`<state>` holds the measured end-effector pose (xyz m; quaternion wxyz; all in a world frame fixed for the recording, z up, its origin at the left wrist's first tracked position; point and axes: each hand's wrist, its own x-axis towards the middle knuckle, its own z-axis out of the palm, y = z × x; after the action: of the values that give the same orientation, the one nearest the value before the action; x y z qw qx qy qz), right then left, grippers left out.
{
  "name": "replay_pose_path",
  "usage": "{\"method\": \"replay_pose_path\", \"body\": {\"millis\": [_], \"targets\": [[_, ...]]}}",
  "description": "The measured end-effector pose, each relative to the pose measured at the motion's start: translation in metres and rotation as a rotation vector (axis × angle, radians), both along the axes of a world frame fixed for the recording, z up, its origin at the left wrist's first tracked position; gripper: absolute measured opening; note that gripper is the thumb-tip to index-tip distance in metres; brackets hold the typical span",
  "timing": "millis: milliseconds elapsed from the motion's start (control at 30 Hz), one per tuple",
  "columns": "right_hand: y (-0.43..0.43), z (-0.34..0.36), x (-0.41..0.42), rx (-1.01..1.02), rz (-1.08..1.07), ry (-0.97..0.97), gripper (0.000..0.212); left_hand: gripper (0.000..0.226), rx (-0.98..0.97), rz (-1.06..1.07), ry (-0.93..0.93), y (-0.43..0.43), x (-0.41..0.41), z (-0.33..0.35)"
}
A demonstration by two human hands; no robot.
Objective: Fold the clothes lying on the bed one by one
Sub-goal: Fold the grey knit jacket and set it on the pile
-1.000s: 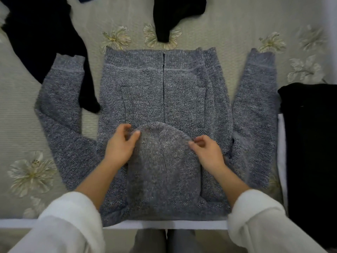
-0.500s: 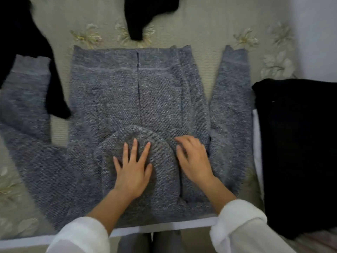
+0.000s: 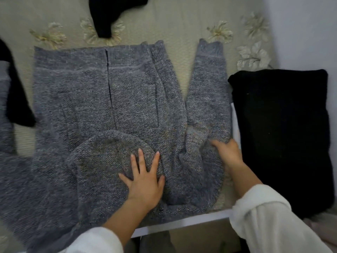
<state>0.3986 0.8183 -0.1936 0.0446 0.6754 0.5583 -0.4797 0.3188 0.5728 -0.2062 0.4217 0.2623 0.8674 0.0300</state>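
On the bed (image 3: 182, 19), whose pale ribbed cover carries embroidered flowers (image 3: 253, 55), a grey hooded jacket (image 3: 82, 97) lies flat and fills the middle of the view. It is a coarse, speckled knit with ribbed bands at its 12 o'clock edge, a dark centre opening and a patch pocket. Its rounded hood (image 3: 102, 157) is folded onto the body toward 6 o'clock. At 3 o'clock a folded black garment (image 3: 282, 134) forms a thick, soft rectangle, just beside the jacket's knit sleeve (image 3: 207, 84), which runs straight toward 1 o'clock and ends in a ribbed cuff. A loose black garment (image 3: 16, 99) lies at 9 o'clock, partly over the jacket's other arm, and a smaller black piece (image 3: 111, 13) lies at 12 o'clock, just beyond the jacket's band. Both of the person's forearms come out of white fleecy cuffs (image 3: 264, 221) at 5 and 7 o'clock. The left hand (image 3: 145, 181) lies flat, fingers straight and spread wide, pressing on the hood's 4 o'clock edge. The right hand (image 3: 228, 152), at 4 o'clock, has its fingers curled into the bunched fabric at the near end of the knit sleeve and grips it.
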Motion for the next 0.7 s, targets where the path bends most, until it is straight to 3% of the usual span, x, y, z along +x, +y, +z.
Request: {"method": "replay_pose_path", "body": {"millis": [100, 200, 367, 500, 600, 700], "targets": [[0.012, 0.021, -0.005, -0.329, -0.210, 0.290, 0.053, 0.072, 0.098, -0.098, 0.057, 0.003, 0.018, 0.008], [0.021, 0.049, -0.001, -0.394, -0.168, 0.448, 0.028, 0.073, 0.167, -0.178, -0.039, 0.014, 0.041, 0.013], [0.006, 0.097, 0.022, -0.019, -0.226, 0.683, 0.038, 0.077, 0.157, -0.187, -0.267, 0.039, 0.049, 0.013], [-0.029, 0.117, 0.027, 0.327, -0.271, 0.596, 0.035, 0.071, 0.115, -0.303, -0.391, 0.037, 0.041, 0.012], [-0.046, 0.117, -0.002, 0.494, -0.385, 0.466, 0.042, 0.067, 0.170, -0.272, -0.442, 0.027, 0.038, 0.013], [-0.066, 0.116, -0.052, 0.528, -0.206, 0.511, 0.058, 0.067, 0.242, -0.176, -0.463, 0.021, 0.037, 0.019]]}}
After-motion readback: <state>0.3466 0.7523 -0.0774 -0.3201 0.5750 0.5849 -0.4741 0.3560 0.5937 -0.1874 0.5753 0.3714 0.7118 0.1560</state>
